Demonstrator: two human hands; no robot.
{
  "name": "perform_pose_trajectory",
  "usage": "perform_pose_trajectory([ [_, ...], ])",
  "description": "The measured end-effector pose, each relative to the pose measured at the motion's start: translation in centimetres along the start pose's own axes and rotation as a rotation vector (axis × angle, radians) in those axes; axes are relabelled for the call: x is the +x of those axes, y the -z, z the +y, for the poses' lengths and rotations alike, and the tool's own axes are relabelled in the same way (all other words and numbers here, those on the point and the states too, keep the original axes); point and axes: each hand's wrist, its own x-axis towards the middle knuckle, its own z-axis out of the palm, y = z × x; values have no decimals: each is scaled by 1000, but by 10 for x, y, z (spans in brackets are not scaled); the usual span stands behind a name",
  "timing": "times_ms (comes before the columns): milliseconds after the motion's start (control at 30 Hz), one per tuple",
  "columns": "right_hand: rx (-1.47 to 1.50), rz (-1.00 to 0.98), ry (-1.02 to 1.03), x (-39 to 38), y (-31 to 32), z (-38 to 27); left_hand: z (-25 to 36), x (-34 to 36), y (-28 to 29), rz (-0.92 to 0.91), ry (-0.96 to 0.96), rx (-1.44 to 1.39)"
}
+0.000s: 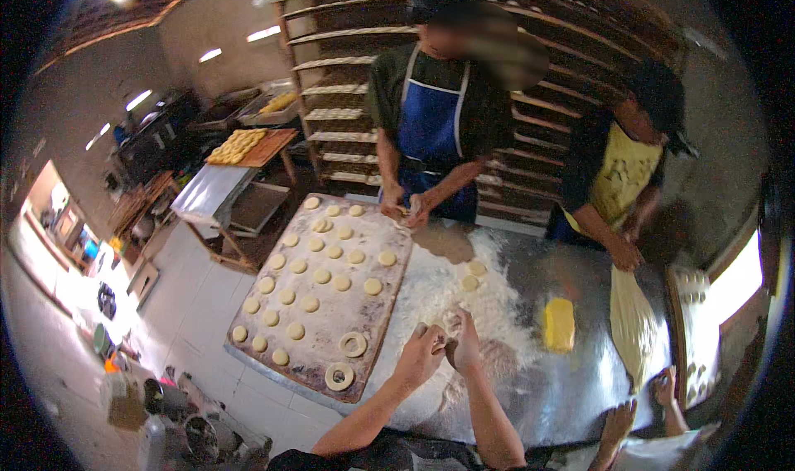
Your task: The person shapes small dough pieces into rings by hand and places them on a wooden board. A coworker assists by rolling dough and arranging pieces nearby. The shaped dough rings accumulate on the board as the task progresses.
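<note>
My left hand (pixel 421 351) and my right hand (pixel 462 340) are curled close together over a patch of flour (pixel 505 301) on the metal table (pixel 584 396); what their fingers hold is too small and hidden to make out. Two pale dough discs (pixel 473 275) lie in the flour beyond them. To the left, a floured board (pixel 364 297) holds several dough discs (pixel 321 276) and two dough rings (pixel 353 343). A yellow slab (pixel 559 324) sits to the right.
Across the table, one person (pixel 435 123) works with both hands and another (pixel 617 156) grips a long dough sheet (pixel 629 330). Other hands (pixel 617 425) are at lower right. Behind stand laden racks (pixel 331 115) and a side table (pixel 207 189) with yellow pieces.
</note>
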Motion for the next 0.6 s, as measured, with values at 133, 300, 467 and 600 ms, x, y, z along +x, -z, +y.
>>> perform_pose_trajectory([
  [133, 880, -407, -135, -23, 1, -4, -18, -18, 2, 183, 12, -32],
  [300, 1275, -176, -439, -33, -28, -27, -35, -31, 31, -61, 180, -1098],
  [467, 415, -197, -79, -41, -69, -57, -44, -29, 60, 19, 324, -277],
  [600, 590, -140, -225, -39, -107, -68, -68, -32, 83, -9, 70, 28],
])
